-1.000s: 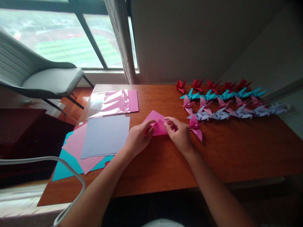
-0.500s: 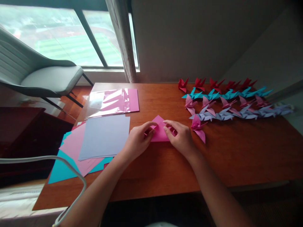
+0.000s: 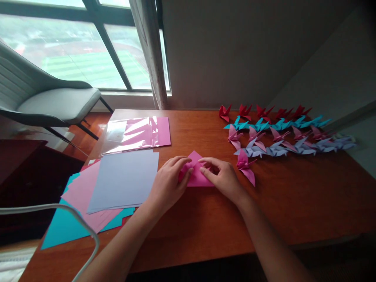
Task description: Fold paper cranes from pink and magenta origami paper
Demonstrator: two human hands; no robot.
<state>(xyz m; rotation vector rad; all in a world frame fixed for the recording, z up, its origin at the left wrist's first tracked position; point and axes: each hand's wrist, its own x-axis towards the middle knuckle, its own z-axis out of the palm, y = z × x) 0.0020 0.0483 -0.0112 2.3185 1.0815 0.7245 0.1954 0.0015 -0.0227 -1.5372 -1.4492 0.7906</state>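
Note:
A folded pink paper [image 3: 196, 177] lies on the wooden table [image 3: 279, 203] in front of me. My left hand [image 3: 169, 184] pinches its left side, fingers curled onto the fold. On the paper's right side rests my right hand [image 3: 223, 177], with its fingertips pressing the same sheet. A finished pink paper crane [image 3: 245, 166] sits just right of my right hand.
A stack of lilac, pink and teal paper sheets [image 3: 117, 184] lies at left, a clear plastic sleeve over pink paper [image 3: 138, 131] behind it. Rows of red, teal, pink and lilac cranes [image 3: 282, 133] fill the back right. A grey chair [image 3: 55, 102] stands by the window.
The pink paper has gone from a larger flat shape to a smaller folded one under both hands. The view has tilted down slightly.

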